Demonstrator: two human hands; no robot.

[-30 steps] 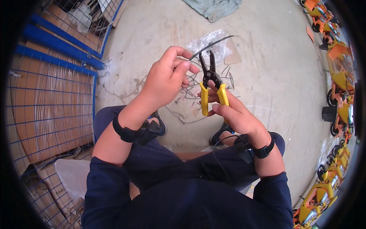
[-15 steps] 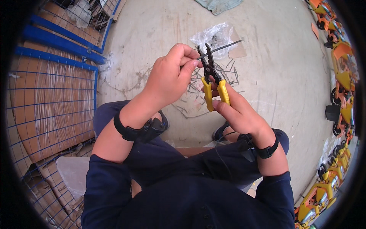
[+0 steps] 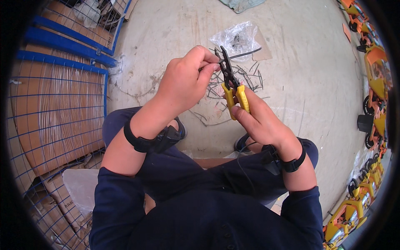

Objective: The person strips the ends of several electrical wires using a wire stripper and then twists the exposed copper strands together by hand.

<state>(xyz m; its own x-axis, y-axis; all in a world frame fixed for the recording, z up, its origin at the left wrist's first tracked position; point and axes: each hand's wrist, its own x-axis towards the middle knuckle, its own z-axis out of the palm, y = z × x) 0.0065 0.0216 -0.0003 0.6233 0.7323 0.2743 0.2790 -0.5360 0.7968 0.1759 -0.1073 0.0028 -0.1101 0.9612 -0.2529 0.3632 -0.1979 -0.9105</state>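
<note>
Between thumb and fingers, my left hand [image 3: 187,79] pinches a thin dark grey cable [image 3: 246,54]. The cable's free end sticks out to the right, past the tool's jaws. My right hand [image 3: 260,118] is wrapped round the yellow handles of wire strippers [image 3: 231,85], whose black jaws point away from me. The jaws cross the cable just right of my left fingertips and look slightly parted at the tips. Below, on the floor, lie several cut cable pieces [image 3: 254,79].
A clear plastic bag [image 3: 236,36] rests on a piece of cardboard [image 3: 263,43] beyond my hands. A blue wire-mesh cage [image 3: 58,66] with wrapped cardboard stands at the left. Yellow and orange small vehicles [image 3: 377,68] line the right side. A greenish cloth [image 3: 241,4] lies at the far edge.
The strippers' handles have come closer together and the jaws have narrowed on the cable. The cable's free end sits slightly lower. Both hands stay in nearly the same place.
</note>
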